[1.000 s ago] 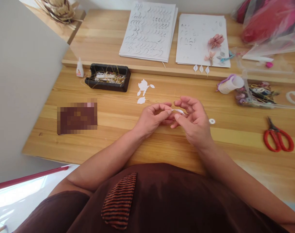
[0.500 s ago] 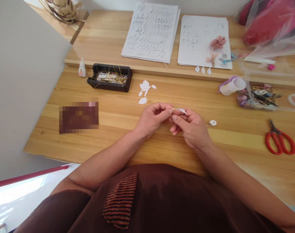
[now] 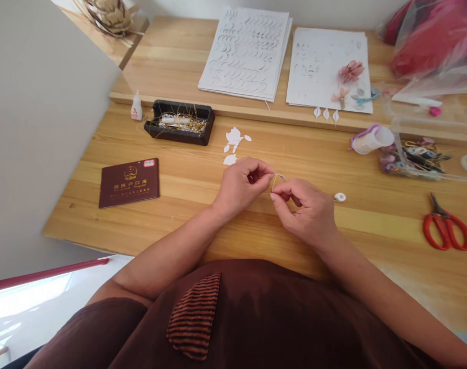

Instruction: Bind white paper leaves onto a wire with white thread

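My left hand (image 3: 243, 184) pinches the base of a small white leaf-shaped piece (image 3: 281, 177), whose tip sticks out to the right. From those fingertips a fine thread (image 3: 273, 184) runs down to my right hand (image 3: 306, 207), which holds it between thumb and forefinger. Part of the leaf piece lies hidden behind the right fingers. Just right of my right hand a small white spool (image 3: 340, 197) rests on the table. Several white paper cutouts (image 3: 234, 136) lie flat beyond my left hand.
Red-handled scissors (image 3: 447, 230) lie at the right. A black tray (image 3: 208, 134) with wire, a glue bottle (image 3: 136, 106) and a maroon booklet (image 3: 129, 183) are at the left. Paper stacks (image 3: 245, 54), three leaf pieces (image 3: 326, 114) and a clear plastic box (image 3: 429, 125) are farther back.
My right hand has turned palm down and drawn slightly away from the left, pulling the thread between them. The view has shifted slightly. My left hand still pinches the leaf piece.
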